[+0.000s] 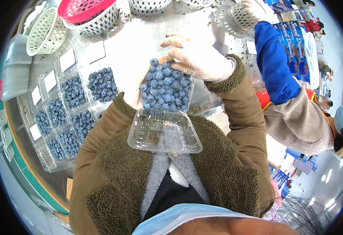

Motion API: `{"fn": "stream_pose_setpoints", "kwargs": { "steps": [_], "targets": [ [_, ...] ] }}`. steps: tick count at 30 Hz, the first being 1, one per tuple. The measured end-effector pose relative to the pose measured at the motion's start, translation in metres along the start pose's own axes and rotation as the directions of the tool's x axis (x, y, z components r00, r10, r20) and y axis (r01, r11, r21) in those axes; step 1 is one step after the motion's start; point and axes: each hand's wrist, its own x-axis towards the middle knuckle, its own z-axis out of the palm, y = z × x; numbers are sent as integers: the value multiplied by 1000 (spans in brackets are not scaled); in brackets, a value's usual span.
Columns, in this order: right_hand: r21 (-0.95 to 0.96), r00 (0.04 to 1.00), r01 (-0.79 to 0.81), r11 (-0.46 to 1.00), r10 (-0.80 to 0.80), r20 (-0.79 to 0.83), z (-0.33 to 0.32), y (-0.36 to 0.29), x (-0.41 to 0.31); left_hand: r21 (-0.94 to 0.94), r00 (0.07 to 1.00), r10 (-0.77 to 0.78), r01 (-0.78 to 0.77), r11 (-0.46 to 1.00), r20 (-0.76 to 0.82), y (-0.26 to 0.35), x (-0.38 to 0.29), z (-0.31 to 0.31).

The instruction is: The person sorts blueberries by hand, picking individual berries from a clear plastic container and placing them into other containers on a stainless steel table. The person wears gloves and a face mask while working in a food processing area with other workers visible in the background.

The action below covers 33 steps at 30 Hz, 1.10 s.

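Note:
A clear plastic clamshell box full of blueberries [165,88] is in front of my chest, its empty lid [165,132] folded open towards me. My left hand [136,85], in a pale glove and overexposed, holds the box along its left side; its fingertips are partly hidden behind the berries. My right hand [196,57], gloved too, is over the box's far right corner with its fingers curled and spread, the lower ones touching or close to the top berries. I cannot tell whether a berry is between them.
At left, a tray [52,169] holds several open boxes of blueberries [102,83], beside stacked clear lids or boxes [17,67]. White baskets [46,32] and a pink basket [86,10] line the far side. A co-worker's blue sleeve [274,61] reaches in at right, near blue printed cartons [294,50].

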Motion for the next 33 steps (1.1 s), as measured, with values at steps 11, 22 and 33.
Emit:
{"fn": "stream_pose_setpoints", "kwargs": {
  "steps": [11, 22, 33],
  "targets": [
    [90, 906, -34, 995, 69, -417, -14, 41, 67, -76, 995, 74, -79, 994, -62, 5, -6, -7],
    [-293, 842, -206, 934, 17, -539, -77, 62, 16, -345, 964, 166, -86, 935, 208, 7, -11, -29],
    [-350, 856, -387, 853, 192, -479, -84, 115, -15, -344, 944, 77, 41, 938, 322, 11, 5, -18]
  ]
}}
